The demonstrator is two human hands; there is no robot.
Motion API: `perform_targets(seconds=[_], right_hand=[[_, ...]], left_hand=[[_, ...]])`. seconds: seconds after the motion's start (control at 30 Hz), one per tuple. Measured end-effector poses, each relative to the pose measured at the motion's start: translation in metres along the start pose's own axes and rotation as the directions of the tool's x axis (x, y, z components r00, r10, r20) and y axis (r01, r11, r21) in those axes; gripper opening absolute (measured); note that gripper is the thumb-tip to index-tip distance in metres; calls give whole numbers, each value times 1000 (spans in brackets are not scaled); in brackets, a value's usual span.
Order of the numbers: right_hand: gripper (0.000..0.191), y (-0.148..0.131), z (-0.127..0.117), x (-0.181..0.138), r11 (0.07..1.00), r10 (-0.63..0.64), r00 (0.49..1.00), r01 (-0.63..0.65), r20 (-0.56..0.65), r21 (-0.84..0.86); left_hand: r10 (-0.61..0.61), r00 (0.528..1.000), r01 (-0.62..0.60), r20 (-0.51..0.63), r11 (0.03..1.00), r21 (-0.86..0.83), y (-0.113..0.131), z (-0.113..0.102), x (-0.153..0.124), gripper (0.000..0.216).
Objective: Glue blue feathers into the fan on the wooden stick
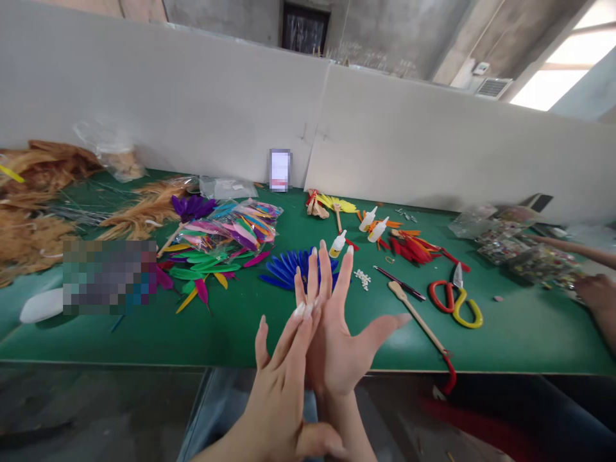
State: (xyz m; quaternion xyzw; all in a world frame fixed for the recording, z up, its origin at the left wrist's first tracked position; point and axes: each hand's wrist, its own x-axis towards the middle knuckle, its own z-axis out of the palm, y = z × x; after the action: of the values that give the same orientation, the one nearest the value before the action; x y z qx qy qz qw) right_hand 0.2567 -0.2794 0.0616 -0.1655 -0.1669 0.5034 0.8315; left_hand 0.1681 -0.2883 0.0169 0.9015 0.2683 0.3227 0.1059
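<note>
My left hand shows its back, fingers stretched out and thumb toward the right. Its fingertips overlap the base of the fingers of my right hand, and the two seem to touch. The right palm faces me with its fingers spread. Neither hand holds anything. Just behind the right fingertips lies a fan of blue feathers, partly hidden by them. A small white glue bottle stands beyond the hand. To its right are small white beads, a dark pen-like tool and a wooden stick with a red cord.
Scissors with red and yellow handles lie right, near red feathers. Bagged colourful feathers and loose green feathers lie left, before brown feathers. A phone leans on the partition. Another person's hand is far right.
</note>
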Motion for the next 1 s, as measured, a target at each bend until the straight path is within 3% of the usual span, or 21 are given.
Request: perform_targets(seconds=[0.33, 0.47, 0.6, 0.7, 0.87, 1.0], right_hand=[[81, 1, -1, 3, 999, -35, 998, 36, 61, -24], [78, -2, -1, 6, 996, -88, 994, 89, 61, -24], [78, -4, 0, 8, 998, -54, 996, 55, 77, -8], [77, -5, -2, 7, 1000, -4, 996, 6, 88, -20], [73, -3, -5, 5, 997, 49, 996, -45, 74, -62], [76, 0, -1, 5, 998, 23, 999, -21, 28, -62]], left_hand=[[27, 999, -26, -42, 999, 28, -2, 0, -9, 91], [1, 999, -8, -54, 993, -116, -4, 4, -16, 85], [-121, 974, 59, -194, 952, -299, -12, -1, -6, 64], [-144, 938, 76, -316, 973, -219, -22, -10, 14, 52], [-10, 916, -23, -400, 997, -78, -32, -9, 36, 24], [-106, 907, 45, -407, 987, -157, -28, 2, 36, 22]])
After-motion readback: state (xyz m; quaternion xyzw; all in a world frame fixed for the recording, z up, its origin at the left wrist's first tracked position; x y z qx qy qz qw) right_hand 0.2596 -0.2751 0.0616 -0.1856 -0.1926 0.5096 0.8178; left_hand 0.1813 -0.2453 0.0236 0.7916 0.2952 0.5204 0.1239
